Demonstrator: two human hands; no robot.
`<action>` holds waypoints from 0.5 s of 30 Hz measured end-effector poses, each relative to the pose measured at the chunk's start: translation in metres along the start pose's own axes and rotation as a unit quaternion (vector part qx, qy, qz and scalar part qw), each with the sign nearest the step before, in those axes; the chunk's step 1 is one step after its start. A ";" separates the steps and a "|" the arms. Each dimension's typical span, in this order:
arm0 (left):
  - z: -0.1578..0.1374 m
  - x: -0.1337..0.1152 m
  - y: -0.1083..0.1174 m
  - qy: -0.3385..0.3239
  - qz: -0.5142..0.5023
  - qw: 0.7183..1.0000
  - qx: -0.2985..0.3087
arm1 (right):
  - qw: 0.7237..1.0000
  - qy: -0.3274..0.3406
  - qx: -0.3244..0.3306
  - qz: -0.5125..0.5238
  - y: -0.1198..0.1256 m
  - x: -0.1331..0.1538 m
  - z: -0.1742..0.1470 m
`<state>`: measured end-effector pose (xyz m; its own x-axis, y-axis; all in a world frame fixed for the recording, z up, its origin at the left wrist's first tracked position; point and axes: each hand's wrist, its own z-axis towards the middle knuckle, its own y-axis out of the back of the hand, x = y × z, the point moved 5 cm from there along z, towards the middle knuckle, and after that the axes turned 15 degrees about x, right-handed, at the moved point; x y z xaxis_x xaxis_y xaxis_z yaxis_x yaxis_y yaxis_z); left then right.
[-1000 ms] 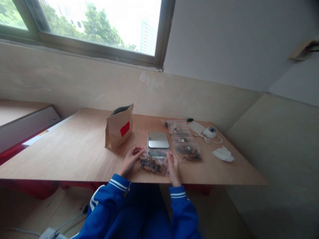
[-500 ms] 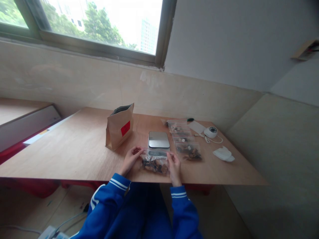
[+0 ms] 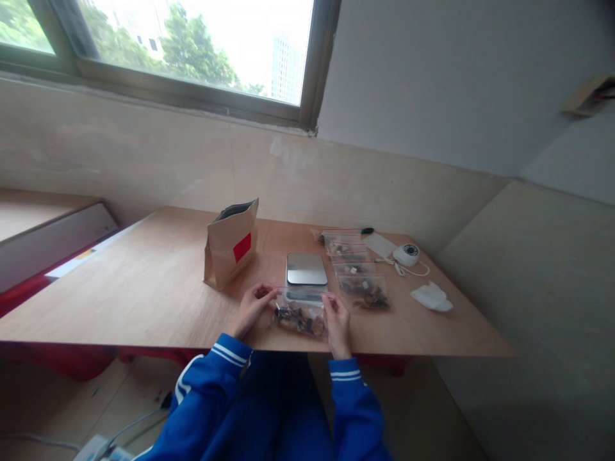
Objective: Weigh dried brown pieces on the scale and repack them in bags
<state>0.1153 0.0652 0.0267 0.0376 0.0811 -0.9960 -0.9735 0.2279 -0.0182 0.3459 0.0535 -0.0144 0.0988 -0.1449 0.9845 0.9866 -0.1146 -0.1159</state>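
Observation:
Between my hands is a clear zip bag [image 3: 300, 319] with brown and dark dried pieces in its lower part. My left hand [image 3: 254, 307] pinches the bag's upper left corner. At the upper right corner, my right hand [image 3: 336, 319] grips it between thumb and fingers. The bag's top edge overlaps the front of a kitchen scale [image 3: 306, 269] with a silver plate, whose display part shows through the plastic. Just right of my right hand lies another filled zip bag [image 3: 368, 293], the nearest in a row of several.
An open brown paper pouch [image 3: 228, 250] with a red label stands left of the scale. On the right are a white round device [image 3: 406, 255] with a cable, a white card [image 3: 380, 244], crumpled white tissue [image 3: 431, 297] and a dark green-capped pen [image 3: 367, 230]. The wooden table [image 3: 129, 288] meets the wall behind.
Both hands stay at the bag's top corners with hardly any movement. The bag's contents and plastic folds look slightly shifted.

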 end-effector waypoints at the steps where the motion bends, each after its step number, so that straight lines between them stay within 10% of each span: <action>1: 0.000 0.000 0.000 0.002 -0.001 1.000 0.001 | 1.000 0.002 -0.001 -0.004 0.000 0.001 0.000; 15: -0.001 -0.001 -0.001 -0.010 -0.003 1.000 0.006 | 1.000 0.002 0.009 -0.021 -0.001 0.006 -0.002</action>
<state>0.1165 0.0641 0.0276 0.0474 0.0993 -0.9939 -0.9706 0.2398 -0.0223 0.3452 0.0513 -0.0087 0.0568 -0.1436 0.9880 0.9921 -0.1027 -0.0720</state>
